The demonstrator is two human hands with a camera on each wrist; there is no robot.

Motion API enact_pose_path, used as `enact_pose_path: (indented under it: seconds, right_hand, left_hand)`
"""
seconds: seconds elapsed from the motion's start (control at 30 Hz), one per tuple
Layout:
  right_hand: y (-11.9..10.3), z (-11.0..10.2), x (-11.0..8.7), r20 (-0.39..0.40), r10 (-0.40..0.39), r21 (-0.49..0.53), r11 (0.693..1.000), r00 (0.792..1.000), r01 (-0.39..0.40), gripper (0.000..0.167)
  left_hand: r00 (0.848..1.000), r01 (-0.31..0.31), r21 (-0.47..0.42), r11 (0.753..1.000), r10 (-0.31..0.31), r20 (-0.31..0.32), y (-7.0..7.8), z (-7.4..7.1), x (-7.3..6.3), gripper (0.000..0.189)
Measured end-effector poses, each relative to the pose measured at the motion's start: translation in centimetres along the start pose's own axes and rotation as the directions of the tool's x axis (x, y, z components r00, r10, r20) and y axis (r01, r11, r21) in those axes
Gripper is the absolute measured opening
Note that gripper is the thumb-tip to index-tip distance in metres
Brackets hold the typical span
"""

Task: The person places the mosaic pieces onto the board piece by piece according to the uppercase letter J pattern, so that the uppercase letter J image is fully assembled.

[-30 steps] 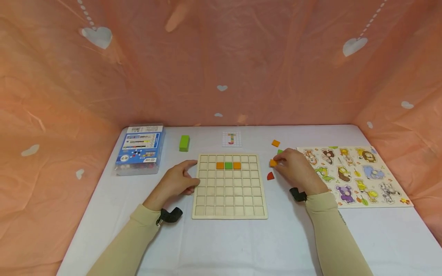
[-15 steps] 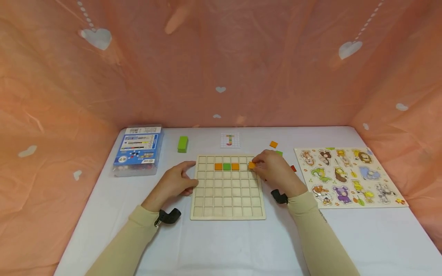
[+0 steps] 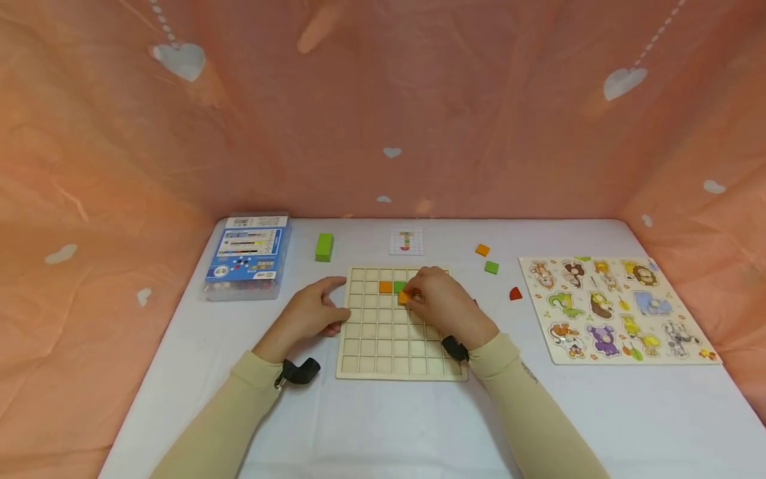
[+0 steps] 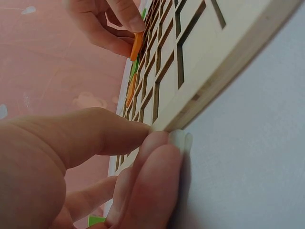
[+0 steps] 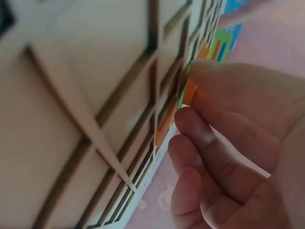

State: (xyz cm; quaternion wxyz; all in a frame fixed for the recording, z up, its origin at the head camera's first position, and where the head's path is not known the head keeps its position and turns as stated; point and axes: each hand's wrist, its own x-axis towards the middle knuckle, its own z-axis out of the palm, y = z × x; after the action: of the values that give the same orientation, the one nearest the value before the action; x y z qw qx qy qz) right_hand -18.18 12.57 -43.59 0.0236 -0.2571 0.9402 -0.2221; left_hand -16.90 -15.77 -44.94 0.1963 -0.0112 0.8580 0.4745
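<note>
My right hand (image 3: 451, 306) pinches an orange square tile (image 3: 403, 298) between thumb and fingertips, close over the wooden grid board (image 3: 376, 366). In the head view the held tile is just below a green tile (image 3: 399, 286) set in the board. Left of that green tile sits an orange tile (image 3: 385, 287); another orange tile (image 5: 167, 121) in the board shows in the right wrist view, hidden by the hand in the head view. My left hand (image 3: 308, 309) holds the board's left edge, its thumb (image 4: 109, 131) and curled fingertips against the rim.
Loose orange (image 3: 482, 249), green (image 3: 491, 267) and red (image 3: 515, 293) tiles lie right of the board. A pattern card (image 3: 407, 241) and a green block (image 3: 324, 247) lie behind it. A blue-labelled box (image 3: 245, 259) stands left, an animal puzzle (image 3: 616, 313) right.
My right hand has carried the orange tile leftward from beside the loose pieces, across the board's right edge, to beside the tile row. The left hand stays at the board's edge.
</note>
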Motion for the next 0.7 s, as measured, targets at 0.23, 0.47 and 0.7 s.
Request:
enact_pose_path:
  seconds: [0.23, 0.47, 0.7]
  right_hand:
    - [-0.57, 0.36, 0.06, 0.0, -0.006, -0.019, 1.0, 1.0, 0.006, 0.017]
    - [-0.69, 0.61, 0.14, -0.034, -0.028, -0.054, 0.998, 0.999, 0.026, 0.015]
    - [-0.78, 0.63, 0.2, -0.037, -0.029, -0.06, 0.998, 0.999, 0.026, 0.015]
  left_hand:
    - [1.0, -0.008, -0.001, 1.0, 0.008, 0.004, -0.06, -0.04, 0.13, 0.076]
    - [1.0, -0.013, -0.006, 1.0, 0.013, 0.007, -0.02, -0.19, 0.08, 0.076]
    - [1.0, -0.009, -0.012, 1.0, 0.01, 0.018, -0.1, -0.16, 0.15, 0.076]
